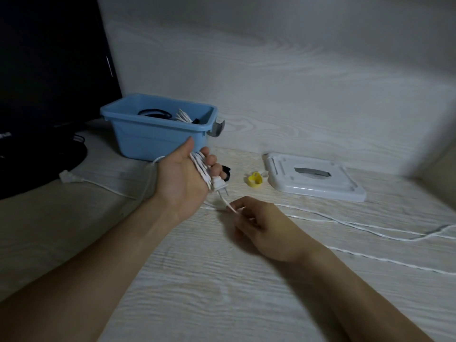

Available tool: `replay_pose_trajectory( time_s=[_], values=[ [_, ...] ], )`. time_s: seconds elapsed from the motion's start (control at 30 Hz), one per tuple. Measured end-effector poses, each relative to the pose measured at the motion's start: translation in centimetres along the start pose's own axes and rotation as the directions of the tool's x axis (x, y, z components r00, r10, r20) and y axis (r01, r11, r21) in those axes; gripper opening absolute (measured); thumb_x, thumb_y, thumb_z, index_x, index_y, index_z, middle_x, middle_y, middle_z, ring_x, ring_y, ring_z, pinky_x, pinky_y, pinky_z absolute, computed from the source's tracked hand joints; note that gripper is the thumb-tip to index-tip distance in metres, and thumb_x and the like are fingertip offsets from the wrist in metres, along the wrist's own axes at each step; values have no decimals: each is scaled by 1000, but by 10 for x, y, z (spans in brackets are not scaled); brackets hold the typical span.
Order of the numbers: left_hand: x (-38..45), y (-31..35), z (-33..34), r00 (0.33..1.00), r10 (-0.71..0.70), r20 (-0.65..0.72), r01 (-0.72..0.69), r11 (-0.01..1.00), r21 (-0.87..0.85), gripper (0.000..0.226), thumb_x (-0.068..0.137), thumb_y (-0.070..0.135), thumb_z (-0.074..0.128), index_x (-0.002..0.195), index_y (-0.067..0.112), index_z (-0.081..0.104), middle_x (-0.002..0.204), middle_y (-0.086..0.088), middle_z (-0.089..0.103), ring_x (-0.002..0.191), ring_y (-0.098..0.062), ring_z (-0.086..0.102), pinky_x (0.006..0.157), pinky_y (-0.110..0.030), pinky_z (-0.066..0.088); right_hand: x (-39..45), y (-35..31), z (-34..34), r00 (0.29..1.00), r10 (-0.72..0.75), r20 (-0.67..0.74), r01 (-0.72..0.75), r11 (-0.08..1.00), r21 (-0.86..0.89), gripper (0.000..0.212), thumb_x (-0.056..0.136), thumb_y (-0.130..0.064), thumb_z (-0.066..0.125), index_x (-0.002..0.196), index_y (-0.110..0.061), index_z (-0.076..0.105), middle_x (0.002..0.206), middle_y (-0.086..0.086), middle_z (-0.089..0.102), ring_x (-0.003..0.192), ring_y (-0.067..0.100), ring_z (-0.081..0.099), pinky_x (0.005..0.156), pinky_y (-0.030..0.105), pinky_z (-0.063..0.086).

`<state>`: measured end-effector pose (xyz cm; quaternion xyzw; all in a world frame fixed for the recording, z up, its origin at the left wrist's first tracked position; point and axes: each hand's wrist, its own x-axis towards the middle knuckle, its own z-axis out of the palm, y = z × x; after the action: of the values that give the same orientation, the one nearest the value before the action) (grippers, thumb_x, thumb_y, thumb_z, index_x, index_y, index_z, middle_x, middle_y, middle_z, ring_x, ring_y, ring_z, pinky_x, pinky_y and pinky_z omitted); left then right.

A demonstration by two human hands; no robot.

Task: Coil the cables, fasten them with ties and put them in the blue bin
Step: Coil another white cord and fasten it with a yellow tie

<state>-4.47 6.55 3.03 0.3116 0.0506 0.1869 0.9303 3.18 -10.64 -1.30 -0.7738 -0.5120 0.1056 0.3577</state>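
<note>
Left hand (187, 174) grips thin white cable (201, 169) in looped strands, two-prong plug (48, 187) dangling; right hand (259, 223) pinches its loose run

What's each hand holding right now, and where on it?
The left hand grips the coiled loops of the white cable, with the plug hanging below. The right hand pinches a loose stretch of it.

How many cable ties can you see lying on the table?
2. A yellow tie lies between the left hand and the white lid. A black tie peeks out just behind that hand's fingers. More could be hidden inside the blue bin.
</note>
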Motion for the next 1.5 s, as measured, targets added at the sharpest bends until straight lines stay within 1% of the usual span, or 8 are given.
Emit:
replay_pose_trajectory(
  time_s=[0.23, 0.4, 0.57, 0.73, 0.9, 1.07, 1.3, 1.5],
  values=[
    [4, -24, -1, 987, 161, -14, -144, 915, 378, 27, 103, 30, 38, 94, 9, 50, 65, -2, 51, 57, -13, 50, 69, -33, 43, -4, -17, 3, 988, -131, 86, 137, 988, -70, 23, 100, -12, 51, 115, -13, 68, 78, -5, 70, 63, 5, 59, 72, 22, 50],
    [4, -37, -14, 904, 272, 329, -405, 300, 864, 17, 104, 12, 41, 93, 13, 53, 79, -5, 55, 72, -7, 55, 71, -16, 45, -4, -18, -4, 984, -171, -40, 158, 962, -222, 28, 94, -33, 52, 112, -27, 72, 84, -6, 75, 70, 7, 66, 74, 31, 53],
    [5, -40, -24, 888, 89, 451, -459, 127, 879, 40, 93, 45, 45, 97, 8, 58, 88, -8, 62, 82, -22, 60, 76, -43, 50, -3, -12, -22, 917, -226, -328, 97, 925, -366, 37, 79, -60, 65, 78, -25, 75, 67, -6, 72, 56, 12, 63, 56, 34, 52],
    [-10, -38, -11, 927, -166, 337, -276, 309, 910, 53, 93, 66, 41, 74, 17, 52, 64, 1, 54, 60, -13, 51, 61, -33, 45, -2, -9, -29, 845, -200, -495, 68, 960, -271, 47, 61, -68, 75, 64, -21, 69, 55, -7, 66, 48, 8, 57, 51, 31, 48],
    [-20, -33, -2, 921, -336, 197, -119, 239, 964, 73, 85, 72, 27, 70, 5, 52, 43, 5, 33, 37, -10, 27, 41, -22, 26, -3, -8, -25, 896, -170, -410, 112, 980, -162, 41, 63, -50, 88, 61, -17, 64, 46, -10, 53, 42, 7, 42, 50, 14, 31],
    [-13, -18, -8, 859, -497, 123, 143, 465, 874, 62, 88, 71, 38, 69, 12, 32, 46, 2, 19, 35, -10, 13, 39, -17, 17, -1, -8, -28, 913, -136, -385, 156, 987, 22, 34, 75, -44, 77, 69, -12, 68, 51, -8, 57, 45, 5, 42, 50, 15, 33],
    [-12, -7, -3, 847, -492, 203, 356, 808, 470, 48, 93, 49, 39, 51, 25, 34, 39, 8, 22, 35, -9, 10, 33, -20, 20, 3, -1, -28, 885, -157, -438, 136, 988, -79, 21, 96, -31, 62, 77, -25, 65, 52, -4, 54, 47, 4, 44, 52, 14, 34],
    [-9, -2, -2, 956, -236, 172, 241, 970, -9, 60, 94, 63, 29, 53, 21, 38, 41, 7, 25, 37, -9, 13, 34, -22, 25, 3, 8, -21, 941, -97, -325, 50, 987, -149, 26, 103, -30, 47, 103, -17, 69, 59, -8, 60, 57, 9, 57, 65, 22, 46]
  ],
)
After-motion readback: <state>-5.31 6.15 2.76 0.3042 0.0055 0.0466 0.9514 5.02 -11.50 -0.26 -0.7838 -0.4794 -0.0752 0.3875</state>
